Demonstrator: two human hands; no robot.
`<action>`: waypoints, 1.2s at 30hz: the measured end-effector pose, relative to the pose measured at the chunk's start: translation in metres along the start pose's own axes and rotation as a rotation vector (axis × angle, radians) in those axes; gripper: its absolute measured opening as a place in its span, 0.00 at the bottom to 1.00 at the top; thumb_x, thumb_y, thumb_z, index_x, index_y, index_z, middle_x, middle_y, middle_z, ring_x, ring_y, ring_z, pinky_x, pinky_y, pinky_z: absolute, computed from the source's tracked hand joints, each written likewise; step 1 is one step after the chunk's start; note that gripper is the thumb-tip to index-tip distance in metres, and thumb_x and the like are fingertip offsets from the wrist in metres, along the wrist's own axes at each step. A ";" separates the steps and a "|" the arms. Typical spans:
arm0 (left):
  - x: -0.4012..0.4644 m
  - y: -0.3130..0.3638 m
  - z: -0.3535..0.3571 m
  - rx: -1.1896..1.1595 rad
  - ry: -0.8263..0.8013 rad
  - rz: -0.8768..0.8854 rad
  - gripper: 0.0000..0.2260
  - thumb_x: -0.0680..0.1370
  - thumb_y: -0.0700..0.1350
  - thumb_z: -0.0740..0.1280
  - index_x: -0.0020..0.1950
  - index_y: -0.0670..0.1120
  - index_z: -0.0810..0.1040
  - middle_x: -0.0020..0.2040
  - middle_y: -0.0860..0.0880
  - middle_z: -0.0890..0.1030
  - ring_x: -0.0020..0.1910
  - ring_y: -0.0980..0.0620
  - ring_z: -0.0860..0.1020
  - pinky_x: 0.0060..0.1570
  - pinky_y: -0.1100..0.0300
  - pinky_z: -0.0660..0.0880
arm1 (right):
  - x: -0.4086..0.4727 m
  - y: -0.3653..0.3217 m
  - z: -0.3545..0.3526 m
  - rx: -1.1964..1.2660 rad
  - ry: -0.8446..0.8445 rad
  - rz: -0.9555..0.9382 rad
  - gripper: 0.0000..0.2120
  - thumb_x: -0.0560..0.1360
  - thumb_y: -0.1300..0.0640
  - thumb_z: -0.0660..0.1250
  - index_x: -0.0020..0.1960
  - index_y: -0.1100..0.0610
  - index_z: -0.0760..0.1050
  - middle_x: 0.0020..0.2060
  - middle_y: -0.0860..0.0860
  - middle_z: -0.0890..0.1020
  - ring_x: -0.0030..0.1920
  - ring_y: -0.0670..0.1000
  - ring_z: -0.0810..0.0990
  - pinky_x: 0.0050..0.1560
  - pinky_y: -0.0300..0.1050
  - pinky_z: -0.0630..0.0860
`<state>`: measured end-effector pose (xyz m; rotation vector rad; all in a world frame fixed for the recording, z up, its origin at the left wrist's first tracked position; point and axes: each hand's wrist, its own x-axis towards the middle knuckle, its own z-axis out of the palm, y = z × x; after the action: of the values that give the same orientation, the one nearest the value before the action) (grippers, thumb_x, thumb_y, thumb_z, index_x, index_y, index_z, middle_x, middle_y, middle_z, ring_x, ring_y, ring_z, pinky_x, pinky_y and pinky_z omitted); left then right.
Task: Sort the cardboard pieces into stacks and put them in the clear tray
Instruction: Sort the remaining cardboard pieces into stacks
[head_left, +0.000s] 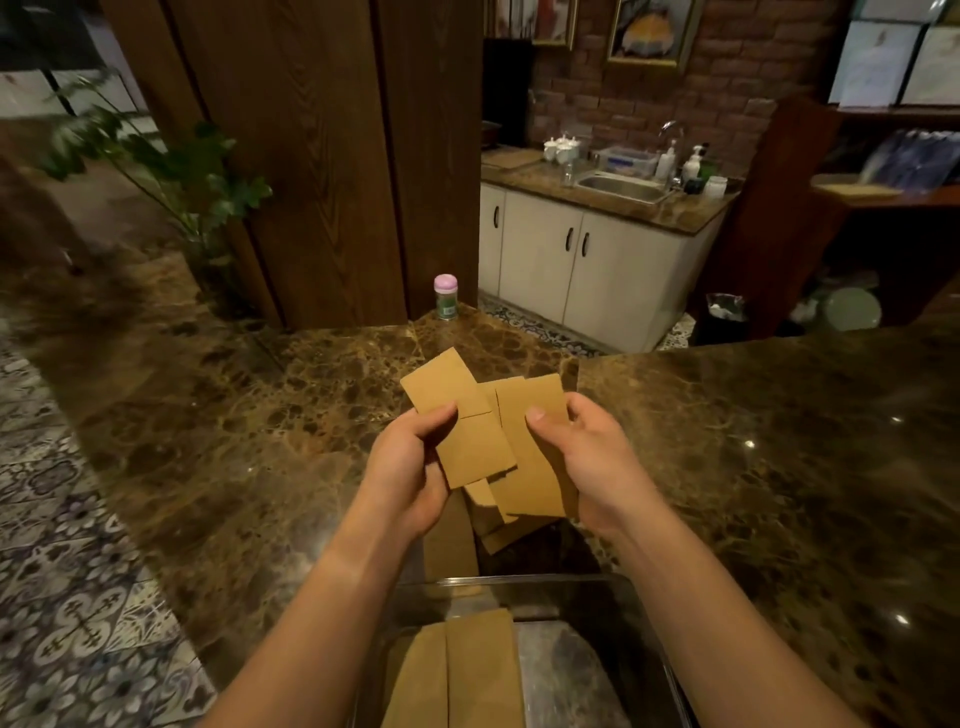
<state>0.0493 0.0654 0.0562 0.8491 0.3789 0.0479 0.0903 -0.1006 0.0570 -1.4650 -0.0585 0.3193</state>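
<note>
Left hand fingers pinch one flat tan cardboard rectangle; right hand grips the fanned remainder, likely for sorting by size. Below the wrists, clear plastic tray on marble surface already holds a stack.

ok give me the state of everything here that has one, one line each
left hand: grips a fanned cardboard piece
right hand: grips several overlapping pieces
held pieces: unsorted, splayed, lifted over the counter
clear tray: partly filled, strips lying flat inside
tray strips: side by side, flat
small jar: upright, pink lid on
cabinet doors: closed
faucet: no water visible
</note>
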 end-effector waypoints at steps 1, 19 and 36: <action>-0.002 0.001 0.001 -0.025 0.002 -0.004 0.11 0.80 0.39 0.62 0.59 0.40 0.80 0.52 0.42 0.85 0.52 0.44 0.83 0.53 0.47 0.79 | -0.001 -0.001 0.000 0.009 0.024 -0.015 0.07 0.80 0.54 0.68 0.58 0.51 0.78 0.44 0.49 0.88 0.44 0.52 0.87 0.40 0.53 0.84; -0.021 -0.004 -0.004 -0.015 -0.148 0.001 0.10 0.77 0.46 0.67 0.58 0.52 0.79 0.49 0.39 0.81 0.38 0.44 0.83 0.34 0.50 0.79 | -0.015 -0.009 -0.013 0.172 0.070 -0.043 0.09 0.79 0.54 0.69 0.58 0.51 0.78 0.48 0.52 0.88 0.46 0.53 0.87 0.42 0.54 0.85; -0.029 -0.020 0.003 -0.012 -0.112 0.194 0.20 0.74 0.62 0.66 0.62 0.54 0.79 0.53 0.39 0.85 0.52 0.39 0.84 0.47 0.43 0.82 | -0.044 -0.010 -0.004 -0.079 -0.228 -0.206 0.07 0.80 0.54 0.66 0.57 0.51 0.77 0.47 0.46 0.86 0.46 0.47 0.86 0.37 0.39 0.82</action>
<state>0.0216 0.0445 0.0525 0.8708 0.1902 0.1817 0.0507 -0.1157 0.0734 -1.4811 -0.4068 0.3173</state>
